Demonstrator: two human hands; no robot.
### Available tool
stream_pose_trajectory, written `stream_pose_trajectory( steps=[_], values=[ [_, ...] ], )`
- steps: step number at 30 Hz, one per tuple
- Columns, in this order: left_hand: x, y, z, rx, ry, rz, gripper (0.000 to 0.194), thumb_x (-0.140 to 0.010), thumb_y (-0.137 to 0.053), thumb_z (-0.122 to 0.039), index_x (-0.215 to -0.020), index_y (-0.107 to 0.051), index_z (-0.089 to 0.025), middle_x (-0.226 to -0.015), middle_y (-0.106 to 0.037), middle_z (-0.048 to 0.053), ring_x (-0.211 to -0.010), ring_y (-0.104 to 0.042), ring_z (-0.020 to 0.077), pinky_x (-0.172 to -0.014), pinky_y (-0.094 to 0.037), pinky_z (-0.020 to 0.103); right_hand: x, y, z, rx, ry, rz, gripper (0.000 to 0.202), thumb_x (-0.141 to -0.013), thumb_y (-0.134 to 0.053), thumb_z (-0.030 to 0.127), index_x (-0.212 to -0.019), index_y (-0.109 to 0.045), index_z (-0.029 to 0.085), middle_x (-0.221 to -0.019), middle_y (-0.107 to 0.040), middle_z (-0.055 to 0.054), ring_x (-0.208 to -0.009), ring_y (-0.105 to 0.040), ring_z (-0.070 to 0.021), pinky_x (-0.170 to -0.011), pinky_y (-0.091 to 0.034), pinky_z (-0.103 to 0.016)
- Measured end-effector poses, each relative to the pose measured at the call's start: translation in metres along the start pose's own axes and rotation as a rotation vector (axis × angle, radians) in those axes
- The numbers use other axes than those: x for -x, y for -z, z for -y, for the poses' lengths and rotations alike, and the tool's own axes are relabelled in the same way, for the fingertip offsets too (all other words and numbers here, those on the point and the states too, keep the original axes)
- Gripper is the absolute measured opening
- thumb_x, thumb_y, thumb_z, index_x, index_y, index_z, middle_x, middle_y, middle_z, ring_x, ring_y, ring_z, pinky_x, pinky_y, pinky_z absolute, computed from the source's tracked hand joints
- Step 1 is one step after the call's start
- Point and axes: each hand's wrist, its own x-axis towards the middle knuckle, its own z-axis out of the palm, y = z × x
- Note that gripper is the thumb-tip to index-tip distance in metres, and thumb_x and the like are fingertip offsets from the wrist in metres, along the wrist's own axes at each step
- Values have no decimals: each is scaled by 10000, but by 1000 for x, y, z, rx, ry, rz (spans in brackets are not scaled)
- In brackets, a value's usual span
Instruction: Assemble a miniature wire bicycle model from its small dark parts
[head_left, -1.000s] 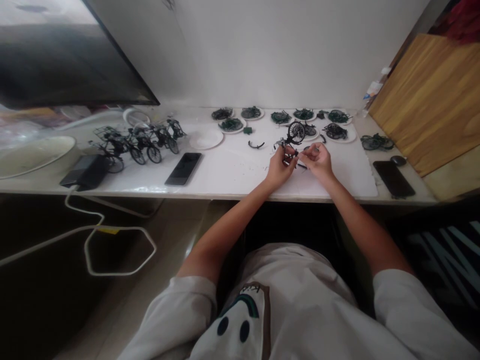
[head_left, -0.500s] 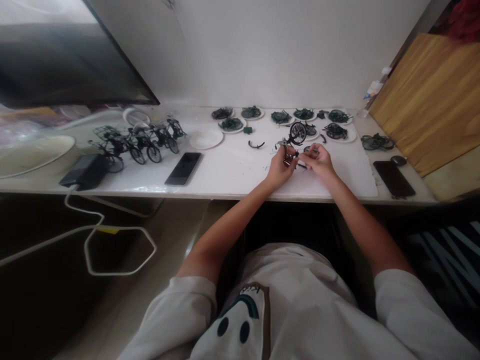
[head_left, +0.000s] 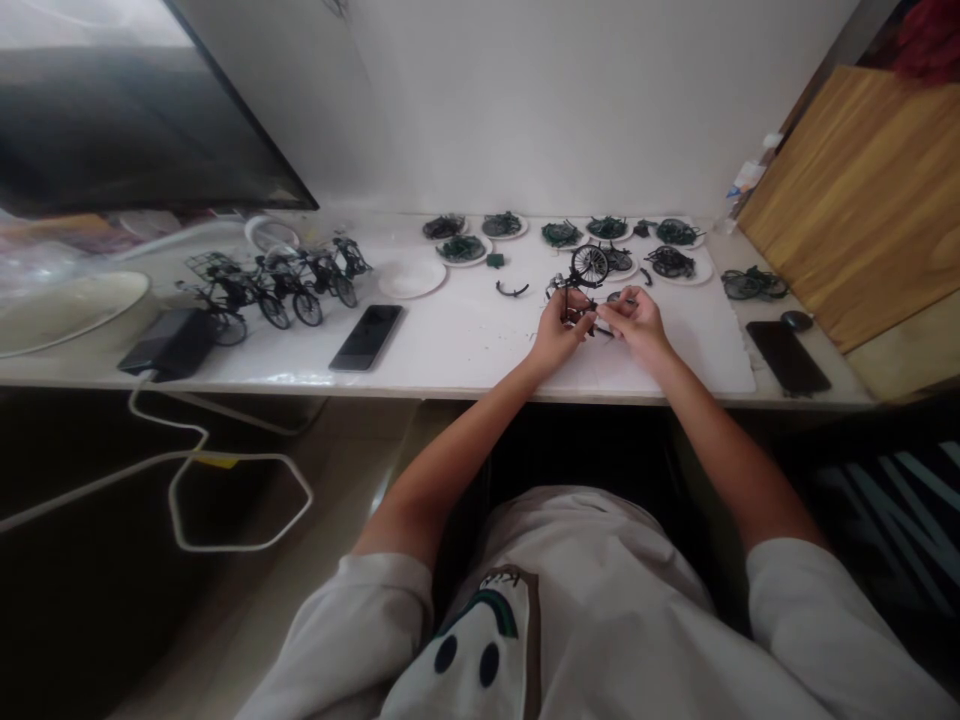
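Near the table's front edge, my left hand [head_left: 557,333] grips the model bicycle [head_left: 590,266], perhaps steadying it; whether my right hand [head_left: 636,318] pinches anything, I cannot tell.

You look from your own head, forward and steeply down, with your shirt [head_left: 600,600] close at the bottom of the frame. The table [head_left: 840,345] crosses the middle farther off, your left hand [head_left: 561,330] and right hand [head_left: 637,325] sit right of centre, and the wall [head_left: 525,110] spans the top.
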Motion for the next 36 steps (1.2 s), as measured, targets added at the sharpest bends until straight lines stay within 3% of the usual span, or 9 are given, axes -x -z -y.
stream_pose_trajectory(
  steps=[8,24,36],
  values=[
    [-1,-1,2,-25,-33,-23,340,-947,-797,-301,-1176,-556,-228,-1164,-690,72,-816,-710,116,-614,-535,214,-3,0,-5,13,54,-21,818,-534,-1055,573,-951,-408,296,-834,-734,47,-559,-511,-76,-458,-326,-210],
    [-3,1,14,-111,-141,-37,402,-952,-835,-411,-1213,-588,-231,-1149,-705,75,-795,-697,125,-640,-525,259,-7,3,-12,24,86,16,817,-573,-1045,586,-949,-376,305,-823,-742,67,-555,-523,-79,-449,-343,-205],
    [0,1,1,-123,-89,-49,420,-887,-870,-390,-1161,-596,-227,-1121,-719,83,-808,-688,136,-617,-496,251,-2,1,-4,45,28,5,891,-494,-1060,627,-945,-359,311,-831,-740,55,-544,-488,-85,-448,-332,-221]
  ],
)
